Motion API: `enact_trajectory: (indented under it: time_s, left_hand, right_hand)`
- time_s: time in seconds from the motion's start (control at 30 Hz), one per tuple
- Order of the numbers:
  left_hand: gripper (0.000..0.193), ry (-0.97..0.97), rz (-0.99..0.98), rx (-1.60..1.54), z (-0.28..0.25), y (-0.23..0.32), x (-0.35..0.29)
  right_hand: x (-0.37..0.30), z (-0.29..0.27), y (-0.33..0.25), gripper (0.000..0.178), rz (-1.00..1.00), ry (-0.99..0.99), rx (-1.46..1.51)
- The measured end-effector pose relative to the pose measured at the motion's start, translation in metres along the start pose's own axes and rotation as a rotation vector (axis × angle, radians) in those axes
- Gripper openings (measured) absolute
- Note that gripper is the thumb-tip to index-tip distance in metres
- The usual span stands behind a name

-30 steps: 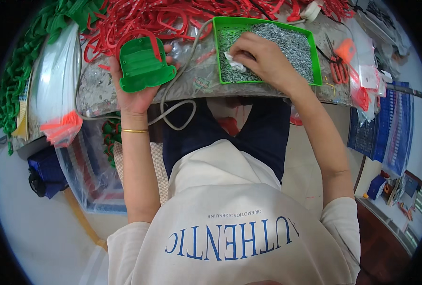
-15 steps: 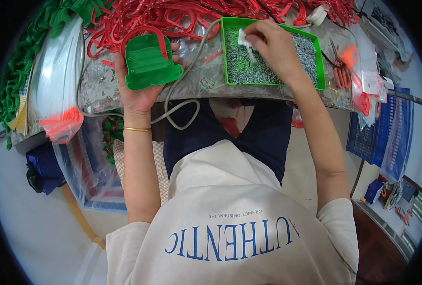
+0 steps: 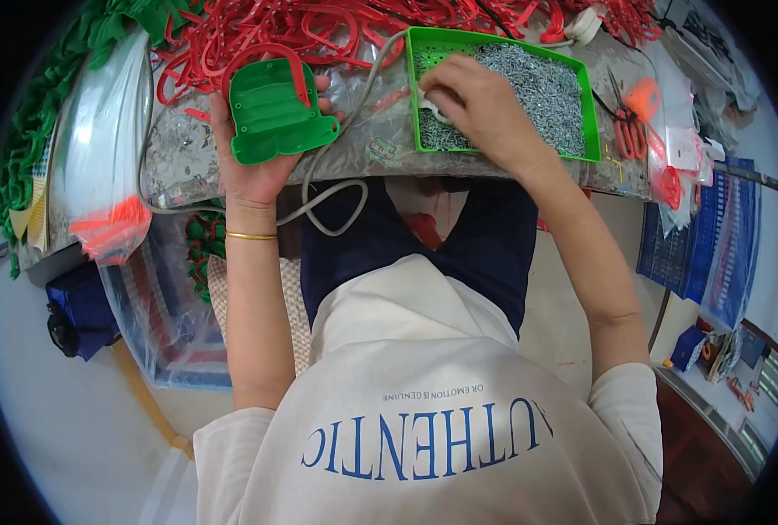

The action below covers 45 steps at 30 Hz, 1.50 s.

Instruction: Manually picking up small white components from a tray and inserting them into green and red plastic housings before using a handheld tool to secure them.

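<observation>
Resting on my left hand (image 3: 262,185) is a green moulded plastic shell (image 3: 269,109), hollow side up, with my thumb along one edge and my fingertips curled round the other. A red plastic strap (image 3: 298,80) lies over the shell's right part. My right hand (image 3: 487,103) is inside the left part of a shallow green tray (image 3: 593,136). Its fingers pinch a small white piece (image 3: 432,107), mostly hidden by the hand, so its kind is unclear. Small silvery screws (image 3: 538,83) fill the tray around the hand.
Red straps (image 3: 345,31) are heaped along the far side of the worktable (image 3: 188,153). A grey cable (image 3: 370,87) loops between shell and tray. Scissors (image 3: 627,131) lie right of the tray. Clear plastic bags (image 3: 109,131) and green pieces (image 3: 30,149) cover the left.
My right hand has moved left and slightly nearer, lowering the white piece toward the screws at the tray's left side. My left hand and the shell have barely shifted.
</observation>
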State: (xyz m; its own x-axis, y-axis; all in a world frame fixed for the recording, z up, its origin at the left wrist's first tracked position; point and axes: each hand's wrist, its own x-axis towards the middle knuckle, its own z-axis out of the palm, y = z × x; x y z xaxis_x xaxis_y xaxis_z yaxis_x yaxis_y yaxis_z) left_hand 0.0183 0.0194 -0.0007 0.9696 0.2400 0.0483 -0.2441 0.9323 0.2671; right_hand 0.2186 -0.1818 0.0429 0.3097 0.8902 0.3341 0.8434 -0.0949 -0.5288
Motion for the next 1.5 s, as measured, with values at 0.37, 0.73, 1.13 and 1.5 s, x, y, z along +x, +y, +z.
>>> enact_trajectory:
  time_s: [0.37,0.73,1.13,1.5]
  left_hand:
    - [0.079,0.003,0.014,0.004,-0.001,0.000,-0.001]
    - [0.076,0.008,0.020,0.033,0.002,-0.001,0.001]
    - [0.078,0.002,0.021,0.028,0.001,-0.001,-0.001]
    - [0.078,0.004,0.021,0.050,0.000,0.000,0.000]
  right_hand:
    - [0.009,-0.012,0.019,0.014,0.076,0.018,-0.063]
    - [0.022,-0.008,0.024,0.016,0.138,0.069,-0.050]
    - [0.007,-0.029,0.016,0.012,0.174,0.014,-0.035]
    - [-0.013,-0.018,-0.005,0.011,0.008,-0.236,0.153]
